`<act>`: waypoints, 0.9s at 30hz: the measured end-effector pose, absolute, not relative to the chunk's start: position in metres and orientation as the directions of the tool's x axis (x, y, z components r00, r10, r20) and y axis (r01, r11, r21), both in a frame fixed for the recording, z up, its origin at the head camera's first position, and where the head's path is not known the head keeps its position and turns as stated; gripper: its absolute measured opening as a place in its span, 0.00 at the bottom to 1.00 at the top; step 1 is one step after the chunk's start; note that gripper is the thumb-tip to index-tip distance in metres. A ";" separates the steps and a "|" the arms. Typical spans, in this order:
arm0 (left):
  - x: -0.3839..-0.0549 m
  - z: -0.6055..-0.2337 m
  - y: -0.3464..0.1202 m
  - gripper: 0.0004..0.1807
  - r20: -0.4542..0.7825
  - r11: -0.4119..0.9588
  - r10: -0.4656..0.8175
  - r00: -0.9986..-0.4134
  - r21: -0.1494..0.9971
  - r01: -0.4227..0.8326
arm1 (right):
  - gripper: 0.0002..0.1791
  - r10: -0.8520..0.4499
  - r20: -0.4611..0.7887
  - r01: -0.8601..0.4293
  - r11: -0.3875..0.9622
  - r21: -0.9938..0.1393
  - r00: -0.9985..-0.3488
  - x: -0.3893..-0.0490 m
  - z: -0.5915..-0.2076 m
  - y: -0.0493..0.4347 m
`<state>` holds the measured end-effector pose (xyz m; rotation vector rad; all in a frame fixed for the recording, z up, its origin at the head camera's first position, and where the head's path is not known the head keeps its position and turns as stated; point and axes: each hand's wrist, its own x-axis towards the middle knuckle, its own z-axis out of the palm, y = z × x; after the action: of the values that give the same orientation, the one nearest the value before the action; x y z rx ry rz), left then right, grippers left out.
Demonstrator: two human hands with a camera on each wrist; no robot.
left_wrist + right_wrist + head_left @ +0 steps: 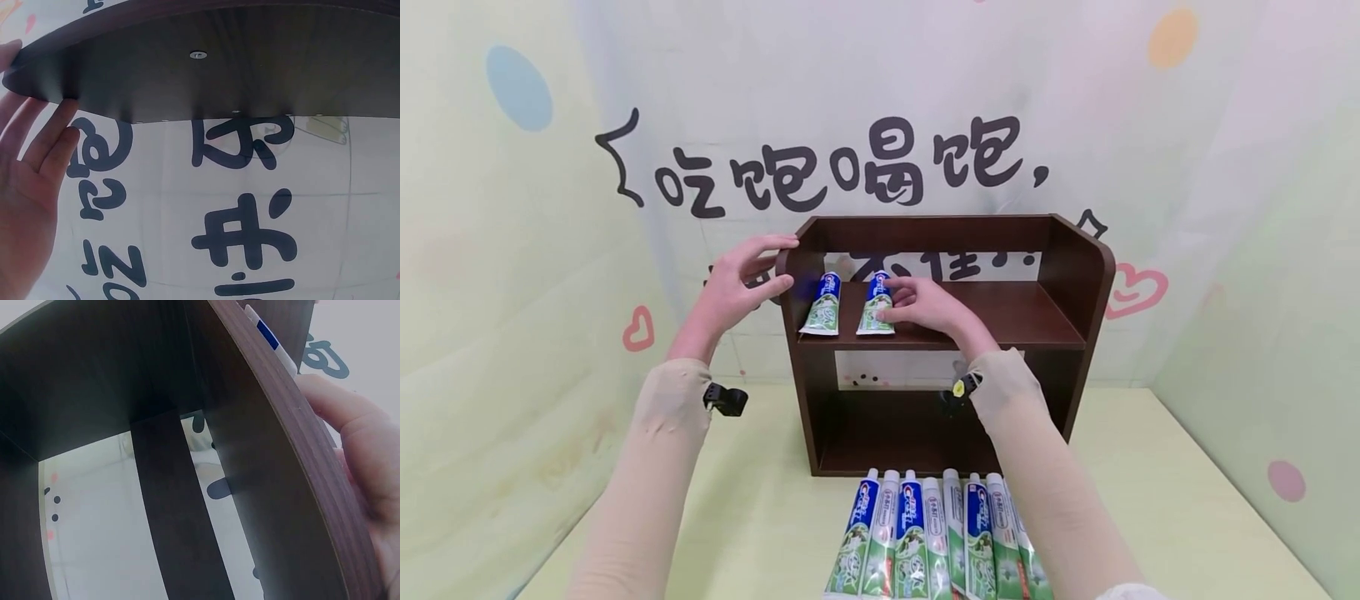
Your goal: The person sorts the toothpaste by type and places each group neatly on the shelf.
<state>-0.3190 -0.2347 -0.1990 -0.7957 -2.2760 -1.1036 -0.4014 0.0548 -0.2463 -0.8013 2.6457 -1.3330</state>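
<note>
Right hand [925,307] is at a blue-and-green squeezable toothpaste tube [872,307] on the upper tier of the dark-brown wooden two-tier shelf unit [1078,271], left of the unit's centre. Tube is directly left of that grip, thumb and finger at its right edge. Long axis roughly front-to-back: flat wide end at tier's front, blue end toward the back. Grip's narrow; can't tell from here if it pinches or just touches. Left hand [741,279] is farther from it, holding the unit's left side panel. A matching second tube [823,307], just inside that panel, limits room leftward. Pale counter [760,517] in front of the unit: row of blue-and-green and white-and-green tubes [912,542], right forearm partly covering it.
</note>
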 end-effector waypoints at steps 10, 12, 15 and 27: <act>-0.325 -0.201 -0.236 0.24 0.648 0.501 0.285 -0.707 0.528 0.686 | 0.37 -0.473 0.171 -0.416 0.482 -0.771 -0.864 -0.401 -0.250 0.056; -0.323 -0.201 -0.236 0.24 0.647 0.497 0.286 -0.707 0.531 0.686 | 0.37 -0.473 0.172 -0.418 0.484 -0.769 -0.864 -0.401 -0.251 0.055; -0.321 -0.202 -0.235 0.24 0.653 0.484 0.284 -0.702 0.534 0.693 | 0.36 -0.475 0.174 -0.419 0.479 -0.771 -0.863 -0.402 -0.252 0.055; -0.324 -0.206 -0.237 0.24 0.648 0.451 0.268 -0.713 0.570 0.687 | 0.37 -0.487 0.192 -0.443 0.474 -0.761 -0.852 -0.401 -0.253 0.057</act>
<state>-0.3242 -0.2365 -0.2057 -0.7990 -2.2349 -1.1904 -0.4011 0.0571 -0.2526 -0.8379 2.6530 -1.3458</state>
